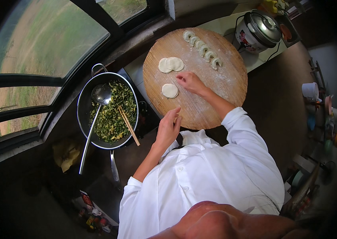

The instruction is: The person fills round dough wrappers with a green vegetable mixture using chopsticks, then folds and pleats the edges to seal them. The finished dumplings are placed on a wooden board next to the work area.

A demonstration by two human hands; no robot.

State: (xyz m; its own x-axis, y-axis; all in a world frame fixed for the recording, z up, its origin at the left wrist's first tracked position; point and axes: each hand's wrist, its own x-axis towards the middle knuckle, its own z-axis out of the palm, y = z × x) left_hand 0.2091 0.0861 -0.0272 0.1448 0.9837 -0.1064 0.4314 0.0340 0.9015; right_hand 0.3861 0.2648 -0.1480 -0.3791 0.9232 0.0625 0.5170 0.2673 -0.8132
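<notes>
A round wooden board (198,104), dusted with flour, lies before me. My right hand (191,83) is over its middle, fingers curled in, and no object shows in it. Just beyond that hand are overlapping round dough wrappers (171,64). To its left lies a small stack of wrappers (170,90). My left hand (169,125) is at the board's near left edge, thumb and fingers apart, holding nothing visible. Several folded dumplings (203,50) form a slanting row on the far right part of the board.
Left of the board stands a pan (79,116) of chopped green and yellow filling (114,119). A metal ladle (90,139) and wooden chopsticks (128,125) rest in it, handles over the rim. A rice cooker (253,37) stands at the back right. Windows (46,38) line the left.
</notes>
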